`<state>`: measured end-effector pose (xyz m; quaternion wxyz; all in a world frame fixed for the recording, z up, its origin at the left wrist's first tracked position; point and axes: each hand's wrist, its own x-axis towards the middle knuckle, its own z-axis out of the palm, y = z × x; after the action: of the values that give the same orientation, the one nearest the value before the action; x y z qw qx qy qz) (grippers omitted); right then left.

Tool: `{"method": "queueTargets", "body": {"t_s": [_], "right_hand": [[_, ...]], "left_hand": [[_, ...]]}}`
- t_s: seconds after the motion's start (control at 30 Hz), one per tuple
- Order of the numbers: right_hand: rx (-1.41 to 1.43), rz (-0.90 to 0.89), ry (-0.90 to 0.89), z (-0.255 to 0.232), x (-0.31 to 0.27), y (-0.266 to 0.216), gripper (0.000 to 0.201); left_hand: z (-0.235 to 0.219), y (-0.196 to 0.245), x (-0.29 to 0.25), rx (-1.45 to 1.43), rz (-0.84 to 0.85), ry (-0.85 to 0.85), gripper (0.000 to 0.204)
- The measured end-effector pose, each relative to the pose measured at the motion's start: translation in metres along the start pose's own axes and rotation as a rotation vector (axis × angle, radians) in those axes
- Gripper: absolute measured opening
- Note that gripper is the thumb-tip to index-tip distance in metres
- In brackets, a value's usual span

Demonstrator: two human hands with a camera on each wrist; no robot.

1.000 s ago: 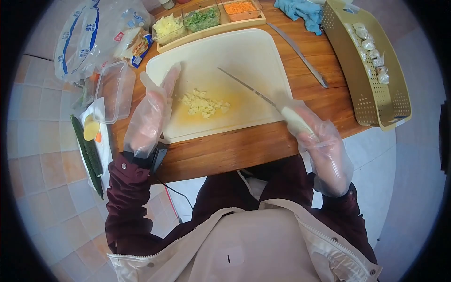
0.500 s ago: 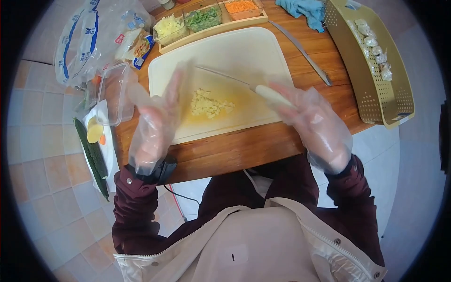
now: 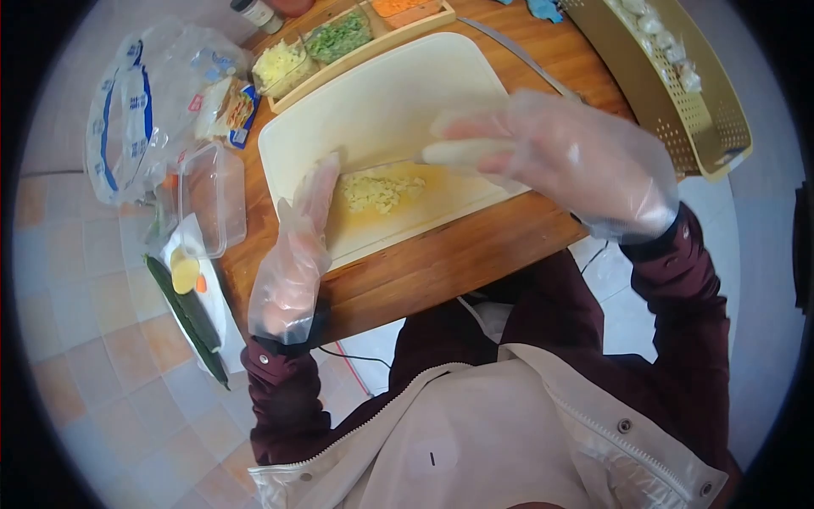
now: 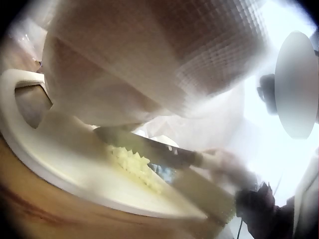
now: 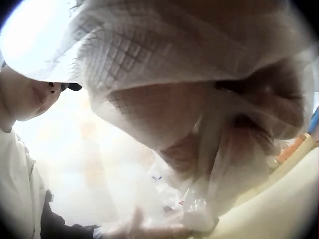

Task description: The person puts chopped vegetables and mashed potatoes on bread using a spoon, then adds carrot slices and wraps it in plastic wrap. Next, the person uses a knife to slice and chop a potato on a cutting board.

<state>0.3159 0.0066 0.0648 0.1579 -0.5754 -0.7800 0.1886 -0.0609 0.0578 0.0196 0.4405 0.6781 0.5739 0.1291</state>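
My right hand point(image 3: 593, 165), in a clear plastic glove, grips the pale handle point(image 3: 458, 153) of a knife. In the left wrist view its blade point(image 4: 149, 145) lies across the back of a heap of finely chopped pale-yellow pieces point(image 3: 381, 193) on the white cutting board point(image 3: 390, 93). My gloved left hand point(image 3: 298, 263) stands at the board's left side with straight fingers, fingertips near the left end of the heap and the blade's tip. The right wrist view shows curled fingers round the handle, mostly hidden by the glove.
Behind the board, a wooden tray point(image 3: 415, 25) holds tubs of yellow, green and orange bits. A second knife point(image 3: 517, 55) and a perforated basket point(image 3: 691, 127) are on the right. At left are a plastic tub point(image 3: 212, 199), plastic bag point(image 3: 127, 110) and cucumbers point(image 3: 182, 310).
The knife has swung down and left from over the board to the chopped heap. My right hand has moved up and inward; the left has come lower, nearer the heap. The head view has tilted.
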Motion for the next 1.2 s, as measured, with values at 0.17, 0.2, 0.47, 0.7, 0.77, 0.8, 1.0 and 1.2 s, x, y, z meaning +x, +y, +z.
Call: {"method": "queueTargets", "body": {"t_s": [0.17, 0.2, 0.47, 0.7, 0.77, 0.8, 1.0, 1.2], "right_hand": [[-0.012, -0.087, -0.101, -0.005, 0.008, -0.007, 0.037], [-0.051, -0.063, -0.109, -0.002, 0.007, -0.008, 0.037], [-0.120, 0.052, -0.190, 0.022, -0.006, -0.004, 0.050], [-0.129, 0.015, -0.106, 0.005, -0.005, -0.035, 0.067], [-0.168, 0.034, -0.143, 0.003, -0.003, -0.041, 0.060], [-0.247, 0.059, -0.200, 0.003, -0.001, -0.042, 0.055], [0.202, 0.100, -0.120, 0.035, -0.014, -0.004, 0.044], [0.482, 0.029, -0.009, 0.035, -0.013, -0.008, 0.038]], "left_hand": [[0.006, -0.019, -0.005, 0.762, 0.488, 0.135, 0.029], [0.005, -0.020, -0.004, 0.765, 0.499, 0.130, 0.029], [0.009, 0.000, 0.014, 1.743, 0.247, -0.103, 0.043], [0.013, 0.014, 0.051, 0.580, 0.558, -0.008, 0.066], [0.012, 0.011, 0.051, 0.556, 0.586, -0.017, 0.072], [0.012, 0.011, 0.051, 0.547, 0.585, -0.022, 0.075], [0.013, -0.002, 0.056, 0.488, 0.643, -0.064, 0.087], [0.020, 0.039, 0.031, 0.662, 0.703, 0.006, 0.101]]}}
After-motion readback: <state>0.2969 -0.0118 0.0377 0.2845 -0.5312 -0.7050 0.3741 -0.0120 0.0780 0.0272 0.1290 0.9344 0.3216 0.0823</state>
